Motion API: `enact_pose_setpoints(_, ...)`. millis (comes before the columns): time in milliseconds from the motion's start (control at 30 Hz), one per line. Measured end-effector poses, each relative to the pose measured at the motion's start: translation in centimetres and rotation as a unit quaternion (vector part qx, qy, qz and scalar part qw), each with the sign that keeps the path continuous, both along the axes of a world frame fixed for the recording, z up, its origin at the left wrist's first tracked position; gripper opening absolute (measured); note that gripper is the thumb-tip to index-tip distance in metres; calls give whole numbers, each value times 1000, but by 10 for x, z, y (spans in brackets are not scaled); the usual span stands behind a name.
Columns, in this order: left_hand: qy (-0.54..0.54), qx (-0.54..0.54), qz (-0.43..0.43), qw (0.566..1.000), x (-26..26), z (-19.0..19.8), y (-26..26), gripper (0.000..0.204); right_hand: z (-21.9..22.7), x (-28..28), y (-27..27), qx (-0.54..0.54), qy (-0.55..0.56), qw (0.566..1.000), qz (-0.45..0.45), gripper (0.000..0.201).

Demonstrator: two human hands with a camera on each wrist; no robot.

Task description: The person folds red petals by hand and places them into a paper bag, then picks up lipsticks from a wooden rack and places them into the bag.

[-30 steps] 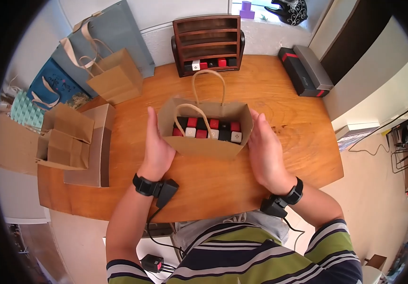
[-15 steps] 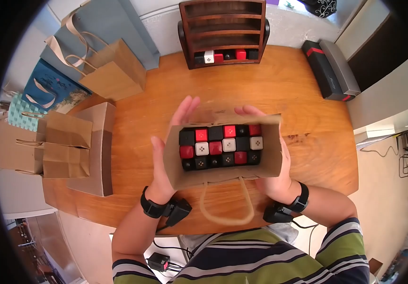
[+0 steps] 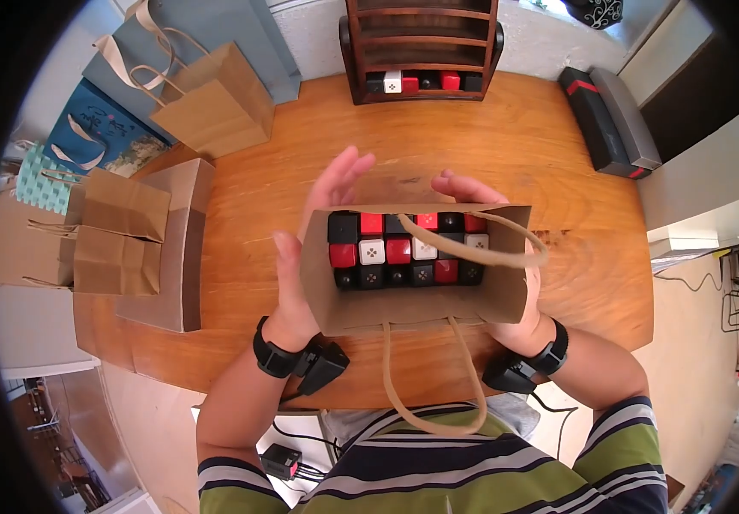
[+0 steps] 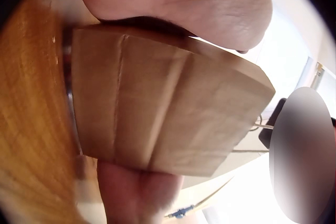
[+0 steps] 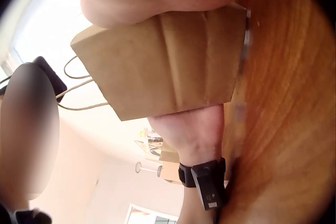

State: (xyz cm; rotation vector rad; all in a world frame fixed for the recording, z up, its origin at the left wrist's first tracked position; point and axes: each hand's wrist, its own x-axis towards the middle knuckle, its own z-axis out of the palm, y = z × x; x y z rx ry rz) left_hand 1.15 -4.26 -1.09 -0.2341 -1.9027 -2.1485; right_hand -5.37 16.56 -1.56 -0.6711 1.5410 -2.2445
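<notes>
An upright-mouthed brown paper bag [image 3: 421, 307] is between both palms, its opening facing the head camera. Inside are rows of red, black and white cubes [image 3: 372, 252]. The left hand [image 3: 296, 287] presses the bag's left side, fingers extended past its far edge and thumb raised. Against the right side lies the right hand [image 3: 515, 330], partly hidden by the bag, its visible fingers extended. One handle loop crosses the opening; the other hangs toward the person. Both wrist views show the bag's side wall [image 4: 152, 103], [image 5: 157, 66] between the hands. Whether its base touches the table cannot be told.
A dark wooden rack [image 3: 421, 38] with cubes on its lowest shelf stands at the back of the table [image 3: 575, 283]. Paper bags [image 3: 215, 98] and a flat box [image 3: 182, 248] are at the left. Long boxes [image 3: 601, 124] lie at the back right.
The bag has tipped from leaning away to showing its cubes from above and appears nearer the head camera. Both hands moved with it. One handle has swung across the opening.
</notes>
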Motion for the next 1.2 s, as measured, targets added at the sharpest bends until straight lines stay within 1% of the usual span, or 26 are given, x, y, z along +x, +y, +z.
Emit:
enact_pose_setpoints(133,-8,10,-16,1000,0,1,-3,113,4,1,-1,-22,-63,998,2,71)
enact_pose_setpoints(267,-23,35,-12,999,2,5,0,112,1,-1,-1,14,-3,1000,-6,70)
enact_pose_setpoints(333,-18,19,-10,1000,2,6,0,112,1,-1,-1,14,13,1000,-1,71)
enact_pose_setpoints(567,-19,5,-14,1000,2,5,-2,111,4,-2,-1,15,-12,1000,-2,71)
enact_pose_setpoints(667,-30,-7,-37,999,3,8,-4,110,5,-2,-1,10,-31,999,-1,71)
enact_pose_setpoints(767,-20,52,-37,998,0,-4,-5,100,5,-5,0,2,-41,999,11,69)
enact_pose_setpoints(833,-50,123,-27,991,-2,-3,-2,91,6,-7,0,-23,-55,998,33,68)
enact_pose_setpoints(867,-64,158,-23,985,-1,-2,-1,87,6,-8,-1,-40,-71,996,23,66)
enact_pose_setpoints(900,-53,103,16,993,2,5,1,78,4,-8,-4,-55,-88,994,13,65)
enact_pose_setpoints(933,-49,108,16,993,2,4,1,78,3,-8,-6,-71,-105,992,3,64)
enact_pose_setpoints(967,-46,113,16,992,1,1,-1,78,3,-8,-7,-78,-98,992,2,62)
enact_pose_setpoints(1033,-45,127,7,991,0,2,-3,78,2,-8,-5,-80,-105,991,13,62)
enact_pose_setpoints(1133,-65,118,26,991,-1,0,-5,82,4,-7,-6,-80,-107,991,12,62)
enact_pose_setpoints(1200,-67,131,23,989,-1,1,-6,86,6,-7,-6,-71,-109,991,15,62)
